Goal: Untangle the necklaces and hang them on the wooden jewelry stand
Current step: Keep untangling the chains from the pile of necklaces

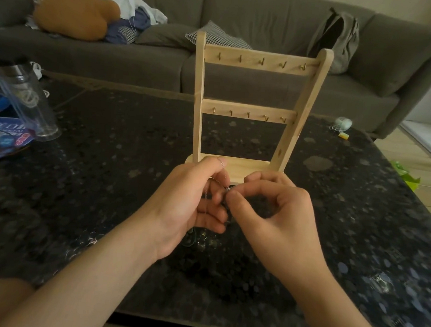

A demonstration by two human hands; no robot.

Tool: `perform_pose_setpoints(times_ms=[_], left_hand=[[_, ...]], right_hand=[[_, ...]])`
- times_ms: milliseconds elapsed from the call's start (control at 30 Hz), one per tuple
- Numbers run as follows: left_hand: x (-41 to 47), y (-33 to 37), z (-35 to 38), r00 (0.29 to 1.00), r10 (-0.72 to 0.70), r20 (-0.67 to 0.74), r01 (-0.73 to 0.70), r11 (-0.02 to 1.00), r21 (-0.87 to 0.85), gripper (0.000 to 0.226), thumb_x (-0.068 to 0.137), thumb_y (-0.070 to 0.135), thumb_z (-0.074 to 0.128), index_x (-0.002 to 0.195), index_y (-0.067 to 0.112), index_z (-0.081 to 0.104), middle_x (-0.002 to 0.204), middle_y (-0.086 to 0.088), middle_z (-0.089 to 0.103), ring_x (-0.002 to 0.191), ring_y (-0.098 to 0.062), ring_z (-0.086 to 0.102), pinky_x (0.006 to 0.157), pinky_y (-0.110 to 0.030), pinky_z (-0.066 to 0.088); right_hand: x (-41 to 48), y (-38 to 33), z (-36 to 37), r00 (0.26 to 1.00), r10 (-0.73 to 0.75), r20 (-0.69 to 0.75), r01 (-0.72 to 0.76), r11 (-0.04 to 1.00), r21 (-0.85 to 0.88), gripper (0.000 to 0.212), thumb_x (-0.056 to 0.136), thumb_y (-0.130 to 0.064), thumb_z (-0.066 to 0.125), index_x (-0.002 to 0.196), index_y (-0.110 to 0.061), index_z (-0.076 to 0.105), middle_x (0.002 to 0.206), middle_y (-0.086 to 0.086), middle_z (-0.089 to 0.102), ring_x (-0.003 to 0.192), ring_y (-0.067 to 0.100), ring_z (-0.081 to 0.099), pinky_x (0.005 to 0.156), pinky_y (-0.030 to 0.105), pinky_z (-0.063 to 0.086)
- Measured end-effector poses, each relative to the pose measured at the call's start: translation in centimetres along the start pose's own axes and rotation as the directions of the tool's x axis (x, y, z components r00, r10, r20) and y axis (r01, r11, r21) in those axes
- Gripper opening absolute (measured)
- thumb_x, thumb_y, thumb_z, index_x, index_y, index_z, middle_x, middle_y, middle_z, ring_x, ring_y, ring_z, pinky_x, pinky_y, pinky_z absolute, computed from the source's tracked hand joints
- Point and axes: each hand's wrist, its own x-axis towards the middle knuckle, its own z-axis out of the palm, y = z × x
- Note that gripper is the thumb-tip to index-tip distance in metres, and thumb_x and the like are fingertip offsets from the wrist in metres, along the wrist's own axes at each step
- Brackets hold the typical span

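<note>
While left hand [188,200] and right hand [278,209] pinch necklaces [228,188] between them, stand [198,97] just beyond.

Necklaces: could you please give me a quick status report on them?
Grips: left hand and right hand both pinch a thin necklace chain near the wooden stand's base. All hooks bare. Nothing blocks the stand.

**A:** where's the camera on this one?

**B:** on the person's head, wide-angle, facing forward and down. left hand [188,202] and right hand [280,215] sit close up mid-frame, wooden stand [253,60] just beyond on the table [104,180], sofa [247,11] along the top.
</note>
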Motion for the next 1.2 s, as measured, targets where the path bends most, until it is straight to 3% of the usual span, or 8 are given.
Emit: perform_pose_setpoints(times_ms=[100,267,467,667,733,833,1000,1200], left_hand=[[0.0,0.1,0.1,1.000,0.001,-0.007,-0.001,1.000,0.007,0.040,0.110,0.040,0.050,0.087,0.012,0.065,0.064,-0.004,0.054,0.057,-0.019,0.063,0.053,-0.033,0.056],[-0.1,0.3,-0.1,1.000,-0.029,-0.003,0.029,1.000,0.009,0.036,0.108,0.037,0.052,0.089,0.009,0.065,0.071,-0.009,0.059,0.061,-0.022,0.069,0.056,-0.033,0.060],[0.0,0.4,-0.1,0.997,-0.068,-0.034,0.069,0.998,0.014,0.045,0.112,0.035,0.047,0.098,-0.001,0.072,0.078,-0.016,0.067,0.065,-0.025,0.075,0.054,-0.032,0.059],[0.4,0.0,-0.9,0.996,-0.069,-0.057,0.075,0.990,0.121,0.041,0.106,0.021,0.048,0.098,-0.003,0.081,0.088,-0.019,0.077,0.066,-0.022,0.071,0.054,-0.028,0.052],[0.5,0.0,-1.2,0.997,-0.065,-0.048,0.072,0.984,0.162,0.036,0.103,0.019,0.054,0.094,0.001,0.084,0.088,-0.016,0.078,0.063,-0.016,0.061,0.054,-0.026,0.044],[0.4,-0.1,-1.5,0.999,-0.027,-0.030,0.034,0.964,0.265,0.018,0.095,0.013,0.069,0.090,0.010,0.086,0.074,-0.010,0.063,0.060,-0.012,0.049,0.057,-0.025,0.038],[0.0,0.3,-1.4,0.998,0.052,-0.047,-0.027,0.902,0.431,0.004,0.092,0.023,0.083,0.092,0.025,0.087,0.077,0.015,0.079,0.072,0.009,0.070,0.072,-0.016,0.045],[0.3,0.3,-1.8,0.993,0.092,-0.074,-0.049,0.893,0.448,0.007,0.098,0.020,0.078,0.097,0.022,0.084,0.051,0.023,0.061,0.052,0.011,0.060,0.066,-0.021,0.042]], right_hand=[[0.1,0.0,0.0,1.000,-0.002,0.020,0.003,1.000,-0.020,0.012,0.088,-0.028,0.082,0.080,-0.036,0.083,0.100,-0.014,0.067,0.111,0.003,0.063,0.093,0.021,0.049],[0.3,0.1,0.1,0.999,-0.035,-0.013,0.034,0.996,-0.083,0.008,0.086,-0.031,0.080,0.081,-0.036,0.084,0.094,-0.011,0.059,0.102,0.006,0.059,0.082,0.008,0.044],[0.2,0.7,0.3,0.986,-0.130,-0.105,0.107,0.974,-0.201,0.010,0.085,-0.020,0.082,0.079,-0.028,0.083,0.087,-0.012,0.054,0.091,0.007,0.059,0.077,0.007,0.043],[0.3,0.9,0.4,0.978,-0.191,-0.085,0.162,0.949,-0.272,0.015,0.087,-0.013,0.079,0.075,-0.022,0.078,0.084,-0.010,0.054,0.083,0.010,0.059,0.068,0.006,0.042],[0.5,0.9,0.4,0.979,-0.189,-0.083,0.161,0.950,-0.267,0.015,0.088,-0.013,0.078,0.076,-0.023,0.077,0.084,-0.010,0.055,0.084,0.009,0.060,0.069,0.005,0.042],[0.6,0.9,0.1,0.982,-0.176,-0.064,0.156,0.958,-0.241,0.016,0.091,-0.015,0.076,0.078,-0.024,0.075,0.086,-0.010,0.057,0.086,0.008,0.061,0.072,0.007,0.043],[0.8,1.0,-0.3,0.990,-0.137,0.038,0.142,0.964,-0.225,0.012,0.096,-0.024,0.072,0.086,-0.030,0.074,0.094,-0.014,0.055,0.096,0.006,0.058,0.078,0.012,0.045],[0.7,1.7,-0.7,0.978,-0.207,-0.021,0.188,0.924,-0.333,0.004,0.090,-0.031,0.076,0.086,-0.032,0.077,0.100,-0.012,0.053,0.101,0.011,0.050,0.088,0.027,0.042]])
